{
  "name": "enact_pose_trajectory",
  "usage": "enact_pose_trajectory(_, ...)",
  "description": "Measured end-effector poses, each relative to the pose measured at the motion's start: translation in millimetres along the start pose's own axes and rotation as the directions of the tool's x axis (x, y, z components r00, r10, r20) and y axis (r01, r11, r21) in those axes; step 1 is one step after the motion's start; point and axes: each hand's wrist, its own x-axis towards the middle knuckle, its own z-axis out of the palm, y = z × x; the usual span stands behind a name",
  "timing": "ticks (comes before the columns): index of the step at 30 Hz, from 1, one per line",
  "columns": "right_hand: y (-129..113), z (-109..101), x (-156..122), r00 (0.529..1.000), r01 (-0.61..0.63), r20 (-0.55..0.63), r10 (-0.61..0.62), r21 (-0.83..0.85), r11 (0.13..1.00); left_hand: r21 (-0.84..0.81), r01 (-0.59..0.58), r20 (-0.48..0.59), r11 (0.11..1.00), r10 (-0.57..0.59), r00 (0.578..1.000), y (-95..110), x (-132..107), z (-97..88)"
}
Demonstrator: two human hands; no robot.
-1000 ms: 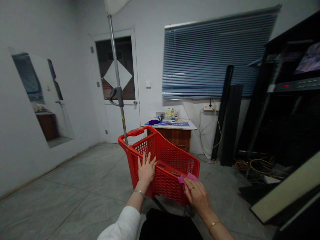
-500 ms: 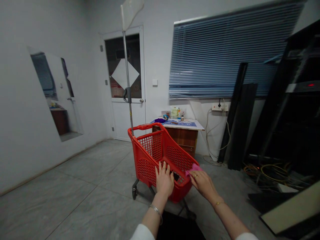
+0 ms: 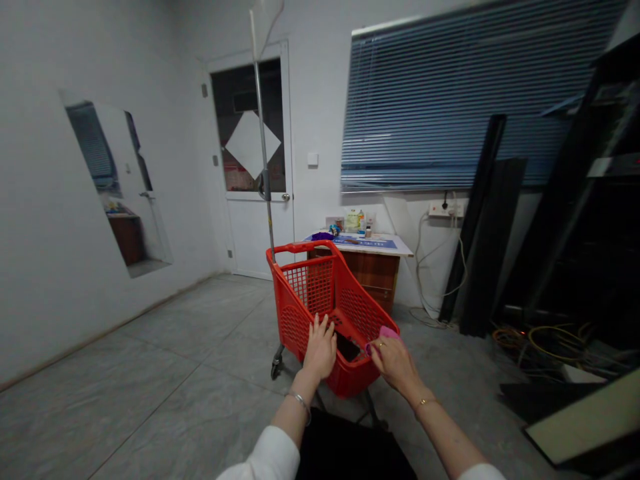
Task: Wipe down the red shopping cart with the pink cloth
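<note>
A red plastic shopping cart [image 3: 295,320] with lattice sides stands in front of me, its low end nearest. My left hand [image 3: 321,347] rests over the cart's near left rim, fingers stretched out and apart. On the right front corner, my right hand [image 3: 393,360] is closed on a pink cloth [image 3: 389,332], pressed against the rim. Part of the cloth is hidden by the fingers. A dark object [image 3: 347,347] lies inside the cart near the low end; I cannot make out its kind. A tall grey pole [image 3: 261,120] rises from behind the handle.
A wooden desk [image 3: 367,277] with bottles and a purple cloth [image 3: 323,236] stands by the wall. To the left is a mirror [image 3: 113,187], beyond the cart a white door [image 3: 253,233]. Black panels [image 3: 493,253] and tangled cables [image 3: 550,343] sit at the right.
My right hand and the pink cloth have shifted slightly along the right front rim. My left hand stays on the left rim. The view has moved slightly.
</note>
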Motion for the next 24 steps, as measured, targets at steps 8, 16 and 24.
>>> enact_pose_trajectory(8, -57, 8, 5, 0.991, -0.036, -0.131, 0.029, -0.052, 0.998, -0.089, 0.013, -0.035, 0.996, -0.017, 0.999, -41, 2, 2.1)
enact_pose_trajectory(16, -102, 11, -4, 0.968, -0.008, -0.251, 0.003, -0.019, 1.000, -0.203, 0.047, -0.195, 0.978, -0.088, 0.977, -38, -38, 18.1)
enact_pose_trajectory(24, -86, 2, -18, 0.946, -0.049, -0.323, 0.036, -0.030, 0.998, -0.135, -0.027, -0.193, 0.991, 0.000, 0.981, -26, -46, 10.0)
